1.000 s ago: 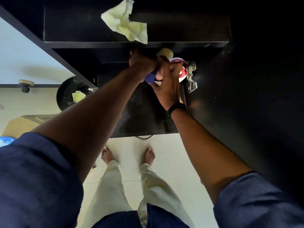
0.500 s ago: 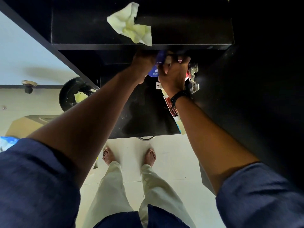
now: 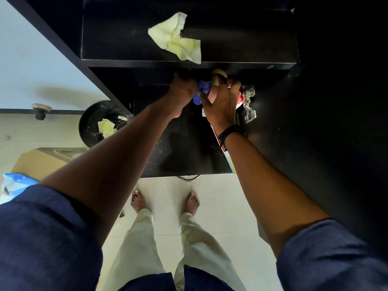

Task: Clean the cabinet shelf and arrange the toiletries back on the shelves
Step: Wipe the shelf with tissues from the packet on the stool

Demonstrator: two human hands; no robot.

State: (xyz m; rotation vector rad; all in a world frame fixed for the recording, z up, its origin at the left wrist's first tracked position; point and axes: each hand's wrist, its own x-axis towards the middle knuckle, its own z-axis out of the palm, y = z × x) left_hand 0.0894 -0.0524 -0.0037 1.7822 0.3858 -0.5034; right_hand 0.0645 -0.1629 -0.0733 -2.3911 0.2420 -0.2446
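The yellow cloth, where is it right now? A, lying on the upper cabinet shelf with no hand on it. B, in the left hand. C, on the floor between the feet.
A: the crumpled yellow cloth lies alone on the upper shelf, while the left hand and the right hand, which grips a cream-capped bottle, are lower down.

Nothing readable: print on the box (image 3: 228,159) too blurred.
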